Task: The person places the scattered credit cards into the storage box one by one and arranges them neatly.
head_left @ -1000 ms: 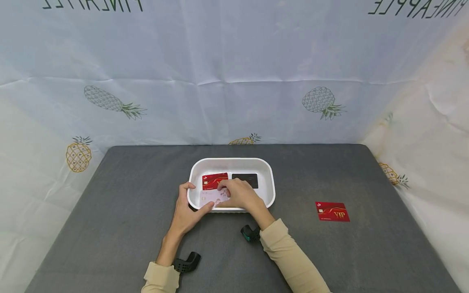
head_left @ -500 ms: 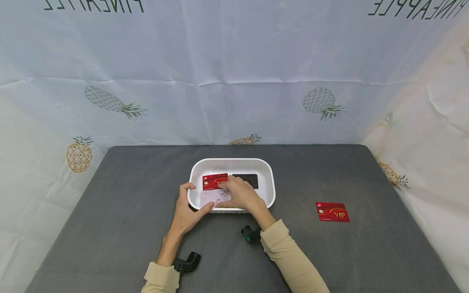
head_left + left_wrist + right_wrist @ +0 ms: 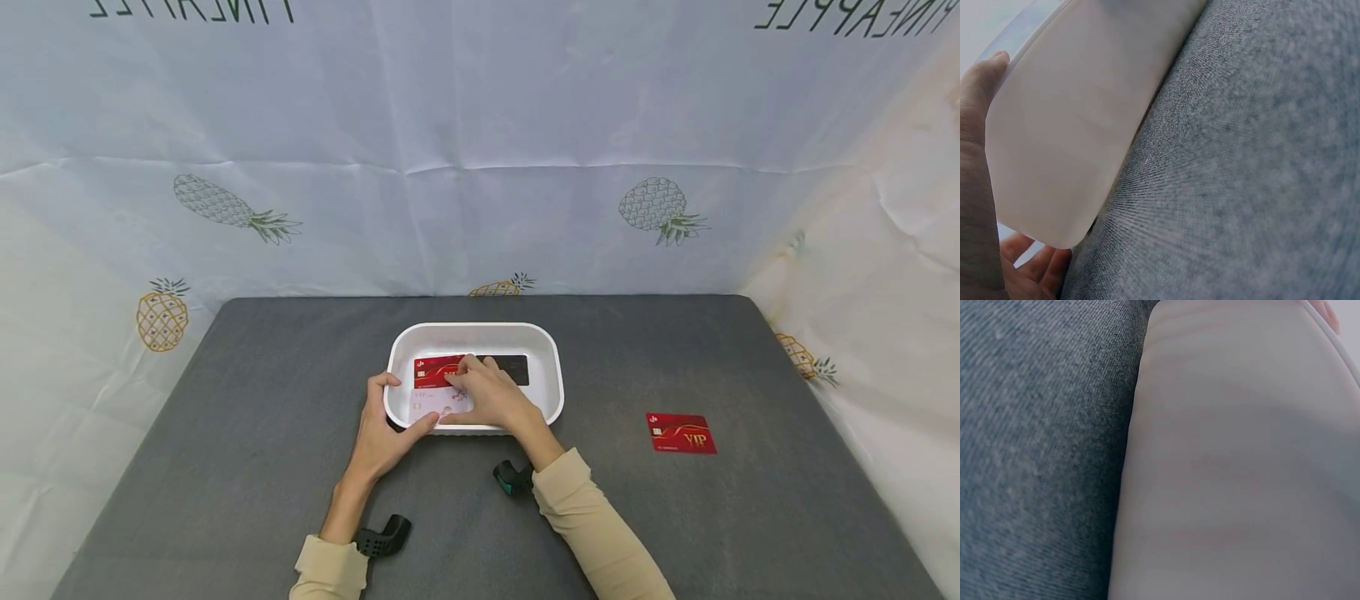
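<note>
A white tray [image 3: 550,400] lies on the dark grey table in the head view, holding a red VIP card [image 3: 431,372], a pale pink VIP card [image 3: 427,403] just below it and a black card [image 3: 516,368] at the right. My left hand [image 3: 378,442] grips the tray's near left corner, thumb at the front rim, other fingers round the left side. Inside the tray, my right hand [image 3: 491,400] spans the pink card's right end between thumb and index finger. It partly hides the red and black cards. The tray's outer wall [image 3: 1072,119] fills much of the left wrist view.
Another red VIP card [image 3: 681,433] lies flat on the table [image 3: 600,517] to the right of the tray. Black wrist devices [image 3: 384,537] sit at both wrists. A pale curtain [image 3: 450,225] with pineapple prints hangs behind the table.
My right hand's fingers shift slightly upward over the red and black cards, covering more of the gap between them. The left hand, the tray and the card outside it stay in place.
</note>
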{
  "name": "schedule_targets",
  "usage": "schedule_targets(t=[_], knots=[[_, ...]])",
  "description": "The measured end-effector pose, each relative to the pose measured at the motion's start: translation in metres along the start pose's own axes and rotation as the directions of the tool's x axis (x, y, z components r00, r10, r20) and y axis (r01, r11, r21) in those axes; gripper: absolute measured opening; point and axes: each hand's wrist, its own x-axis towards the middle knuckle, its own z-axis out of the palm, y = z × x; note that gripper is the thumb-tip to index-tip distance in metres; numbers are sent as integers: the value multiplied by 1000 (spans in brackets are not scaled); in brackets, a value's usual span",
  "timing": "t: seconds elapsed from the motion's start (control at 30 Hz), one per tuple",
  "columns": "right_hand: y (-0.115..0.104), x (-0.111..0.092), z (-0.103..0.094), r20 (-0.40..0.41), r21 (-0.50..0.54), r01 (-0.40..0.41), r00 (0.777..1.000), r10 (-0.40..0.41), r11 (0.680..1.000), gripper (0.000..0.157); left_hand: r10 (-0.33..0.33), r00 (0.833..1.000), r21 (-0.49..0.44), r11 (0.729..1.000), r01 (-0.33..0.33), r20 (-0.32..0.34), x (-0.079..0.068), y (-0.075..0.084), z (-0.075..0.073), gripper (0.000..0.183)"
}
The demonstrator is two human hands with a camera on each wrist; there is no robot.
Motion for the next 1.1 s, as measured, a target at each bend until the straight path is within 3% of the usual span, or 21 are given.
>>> schedule_targets(t=[0.33, 1.1], knots=[[1, -1, -2, 36, -63, 3, 999, 0, 998, 69, 8, 1000, -15, 1000, -8, 3, 1, 1, 0, 68], [0, -1, -3, 48, -6, -31, 998, 31, 1000, 72, -5, 1000, -14, 1000, 5, 12, 0, 2, -1, 69]])
